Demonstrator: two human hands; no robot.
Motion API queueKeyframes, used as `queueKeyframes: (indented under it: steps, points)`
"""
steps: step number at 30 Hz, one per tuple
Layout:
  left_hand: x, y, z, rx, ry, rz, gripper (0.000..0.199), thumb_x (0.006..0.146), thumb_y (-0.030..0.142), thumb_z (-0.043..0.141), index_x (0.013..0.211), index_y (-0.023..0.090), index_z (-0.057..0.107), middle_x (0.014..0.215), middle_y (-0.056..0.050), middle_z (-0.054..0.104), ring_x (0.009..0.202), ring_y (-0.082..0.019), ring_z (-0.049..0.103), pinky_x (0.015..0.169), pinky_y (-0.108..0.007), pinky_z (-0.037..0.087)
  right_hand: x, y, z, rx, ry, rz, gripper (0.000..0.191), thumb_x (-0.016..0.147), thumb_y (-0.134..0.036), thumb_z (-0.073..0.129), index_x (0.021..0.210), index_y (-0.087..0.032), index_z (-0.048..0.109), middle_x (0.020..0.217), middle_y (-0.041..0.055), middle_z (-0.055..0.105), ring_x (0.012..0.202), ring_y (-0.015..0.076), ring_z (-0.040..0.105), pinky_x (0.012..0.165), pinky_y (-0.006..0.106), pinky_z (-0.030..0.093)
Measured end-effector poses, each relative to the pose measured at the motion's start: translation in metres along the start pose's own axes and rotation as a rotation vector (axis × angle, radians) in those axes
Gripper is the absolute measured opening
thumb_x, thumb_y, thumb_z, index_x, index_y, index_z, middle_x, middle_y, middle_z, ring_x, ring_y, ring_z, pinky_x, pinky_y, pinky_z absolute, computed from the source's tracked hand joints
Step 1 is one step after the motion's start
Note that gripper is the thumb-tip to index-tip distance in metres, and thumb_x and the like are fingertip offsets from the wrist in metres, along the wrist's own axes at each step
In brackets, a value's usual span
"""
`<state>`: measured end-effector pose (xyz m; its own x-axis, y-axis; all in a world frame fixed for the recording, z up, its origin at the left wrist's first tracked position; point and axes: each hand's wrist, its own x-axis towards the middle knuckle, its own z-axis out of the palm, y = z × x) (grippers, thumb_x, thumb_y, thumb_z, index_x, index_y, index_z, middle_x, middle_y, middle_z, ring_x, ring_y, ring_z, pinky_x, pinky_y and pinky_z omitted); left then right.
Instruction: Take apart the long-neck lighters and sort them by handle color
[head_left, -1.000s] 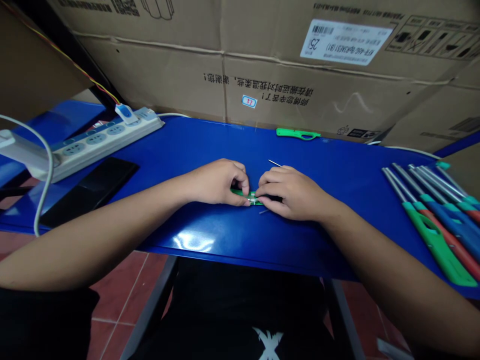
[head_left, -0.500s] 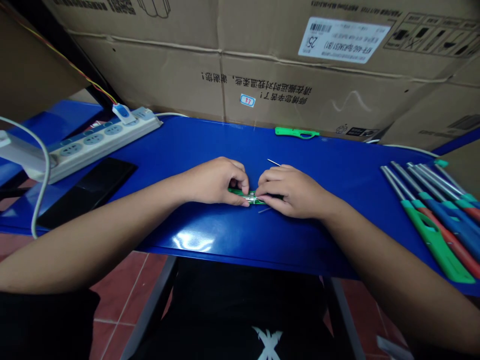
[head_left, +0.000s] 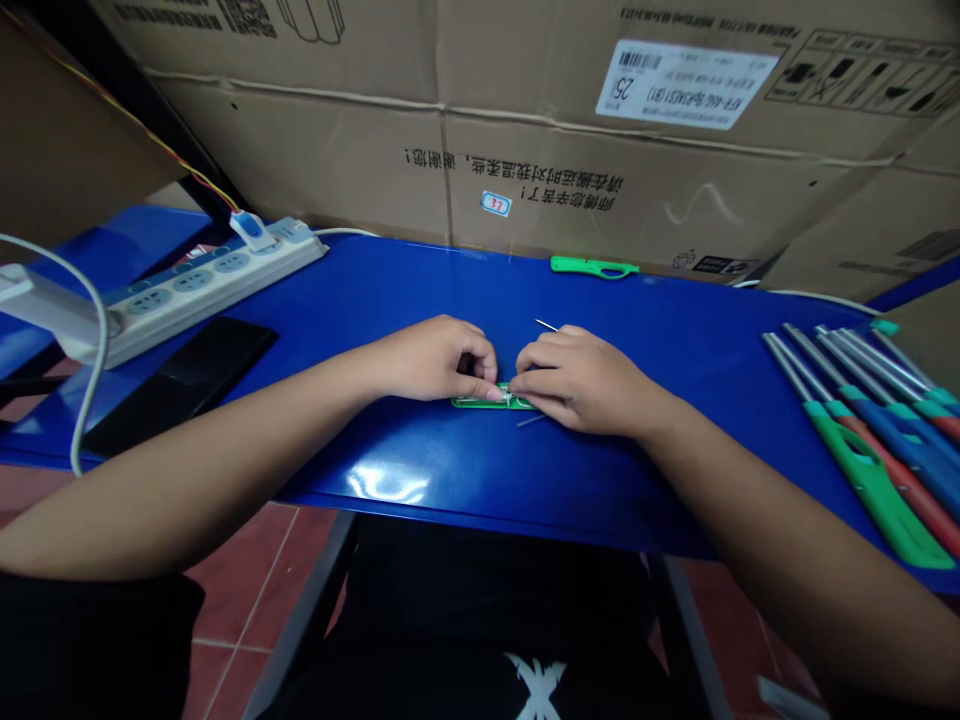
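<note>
An opened green lighter casing (head_left: 466, 403) lies on the blue tabletop, with small metal and whitish parts showing inside. My left hand (head_left: 442, 360) holds its left portion, thumb pressed on the parts and fingers curled. Over the right end, my right hand (head_left: 581, 380) has its fingertips pinched at the inner parts; whatever is between them is too small to name. A thin pointed metal rod (head_left: 546, 325) sticks out beyond the right knuckles. Below that hand a thin strip (head_left: 529, 421) shows. Whether the right hand grips either one is hidden.
Another green lighter casing piece (head_left: 594, 267) lies by the cardboard box (head_left: 300, 150). Several long-nosed lighters (head_left: 862, 450) are lined up at right. At left are a power strip (head_left: 217, 290) with a white cable (head_left: 101, 330) and a dark flat object (head_left: 180, 385).
My left thumb has shifted slightly up and right along the casing, baring more of its lower left edge. My right hand stays at nearly the same spot.
</note>
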<state>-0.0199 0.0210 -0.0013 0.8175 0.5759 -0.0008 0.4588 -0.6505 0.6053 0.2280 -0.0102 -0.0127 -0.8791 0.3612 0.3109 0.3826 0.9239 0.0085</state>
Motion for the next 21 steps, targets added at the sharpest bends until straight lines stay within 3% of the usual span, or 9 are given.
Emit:
queueKeyframes:
  steps: [6, 12, 21]
  points:
    - [0.002, 0.002, 0.008, 0.027, 0.003, 0.021, 0.016, 0.085, 0.035, 0.074, 0.085, 0.019, 0.075, 0.080, 0.000, 0.065, 0.073, -0.011, 0.059, 0.070, -0.023, 0.041, 0.000, -0.004, -0.001, -0.054, -0.037, 0.003, 0.026, 0.101, -0.024, 0.049, 0.098, -0.020, 0.074, 0.092, 0.0066, 0.070, 0.084, 0.0197, 0.056, 0.078, 0.036, 0.034]
    - [0.002, -0.001, 0.007, 0.036, -0.036, -0.002, 0.016, 0.086, 0.036, 0.072, 0.088, 0.020, 0.076, 0.082, -0.001, 0.065, 0.074, -0.012, 0.059, 0.071, -0.024, 0.041, -0.006, -0.007, -0.010, -0.029, -0.041, 0.004, 0.028, 0.102, -0.028, 0.048, 0.106, -0.021, 0.075, 0.103, 0.0076, 0.072, 0.088, 0.0205, 0.057, 0.079, 0.037, 0.036]
    - [0.000, 0.003, 0.006, 0.065, -0.020, 0.054, 0.016, 0.089, 0.034, 0.071, 0.089, 0.019, 0.076, 0.085, -0.002, 0.068, 0.079, -0.013, 0.061, 0.075, -0.024, 0.042, -0.002, -0.021, -0.017, -0.157, -0.149, 0.018, 0.026, 0.099, -0.026, 0.051, 0.107, -0.019, 0.075, 0.105, 0.0110, 0.072, 0.091, 0.0248, 0.057, 0.077, 0.039, 0.035]
